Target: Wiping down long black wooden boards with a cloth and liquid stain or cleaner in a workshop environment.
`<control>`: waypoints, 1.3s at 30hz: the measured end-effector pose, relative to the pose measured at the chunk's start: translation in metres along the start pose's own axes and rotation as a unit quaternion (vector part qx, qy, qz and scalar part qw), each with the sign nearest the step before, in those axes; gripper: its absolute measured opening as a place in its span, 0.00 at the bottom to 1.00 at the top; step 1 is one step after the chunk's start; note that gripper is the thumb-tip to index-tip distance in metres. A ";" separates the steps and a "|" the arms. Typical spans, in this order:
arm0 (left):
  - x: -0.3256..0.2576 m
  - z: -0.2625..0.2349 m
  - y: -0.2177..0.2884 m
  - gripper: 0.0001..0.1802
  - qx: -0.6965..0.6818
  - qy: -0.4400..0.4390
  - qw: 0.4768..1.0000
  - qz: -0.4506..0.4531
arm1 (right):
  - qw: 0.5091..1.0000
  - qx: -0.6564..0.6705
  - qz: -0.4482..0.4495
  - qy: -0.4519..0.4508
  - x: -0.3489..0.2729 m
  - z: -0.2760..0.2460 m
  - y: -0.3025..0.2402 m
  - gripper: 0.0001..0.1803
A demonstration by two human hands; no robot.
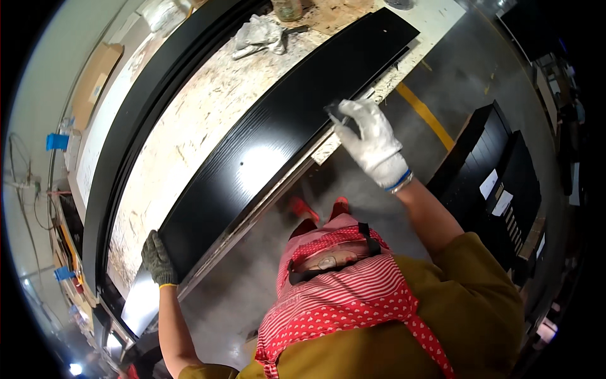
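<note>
Long black panel [278, 132] lies diagonal on counter [189, 126], near edge overhanging. Left hand [158, 259] at 8 o'clock, grip clamped on panel end. Right hand [372, 142] at 2 o'clock, fingers pinched on small dark tool [336, 114] against edge. Risk: tool slips, scratches finish; panel slides off toward floor [391, 69].

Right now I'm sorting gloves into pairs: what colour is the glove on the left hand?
Dark grey-green with a yellow cuff, left hand, seen in the head view.

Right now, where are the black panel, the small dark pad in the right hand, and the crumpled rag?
black panel [271, 145], head view, middle of its glossy top face
small dark pad [336, 114], head view, edge above the glove fingers
crumpled rag [259, 35], head view, centre of the cloth
</note>
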State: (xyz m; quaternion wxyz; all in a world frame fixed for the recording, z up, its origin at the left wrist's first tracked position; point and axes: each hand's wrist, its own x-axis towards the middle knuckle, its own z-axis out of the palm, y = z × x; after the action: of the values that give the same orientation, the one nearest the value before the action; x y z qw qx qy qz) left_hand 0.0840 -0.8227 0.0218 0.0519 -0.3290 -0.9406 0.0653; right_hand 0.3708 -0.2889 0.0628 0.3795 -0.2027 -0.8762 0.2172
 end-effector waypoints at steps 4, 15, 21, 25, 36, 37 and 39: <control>0.006 -0.010 0.010 0.24 -0.015 -0.054 0.996 -0.065 | 0.982 -0.051 -0.176 -0.041 -0.017 0.027 -0.026 0.16; 0.009 -0.040 0.040 0.29 -0.335 0.063 0.925 -0.168 | 0.970 -0.075 -0.230 -0.031 -0.055 0.048 -0.114 0.20; -0.001 -0.055 0.023 0.31 -0.507 0.045 0.855 -0.106 | 0.980 -0.113 -0.150 -0.071 -0.082 0.082 -0.177 0.16; -0.025 -0.041 -0.068 0.30 -0.459 0.044 0.886 -0.043 | 0.981 0.046 -0.125 -0.143 -0.122 0.108 -0.287 0.15; -0.106 -0.008 -0.220 0.25 -0.189 -0.038 0.981 -0.014 | 0.975 -0.110 -0.182 -0.073 -0.116 0.114 -0.258 0.11; -0.108 -0.008 -0.221 0.25 -0.187 -0.039 0.982 -0.006 | 0.980 -0.066 -0.159 -0.105 -0.126 0.126 -0.286 0.11; -0.105 -0.007 -0.222 0.25 -0.180 -0.040 0.983 -0.002 | 0.981 0.025 -0.121 -0.147 -0.150 0.155 -0.341 0.11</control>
State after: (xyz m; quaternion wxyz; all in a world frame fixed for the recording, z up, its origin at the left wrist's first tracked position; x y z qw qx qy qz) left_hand 0.0309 -1.0599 0.0577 -0.0453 -0.3282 -0.9390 -0.0924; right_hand 0.2842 -0.6825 0.0627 0.2754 -0.0519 -0.9347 0.2186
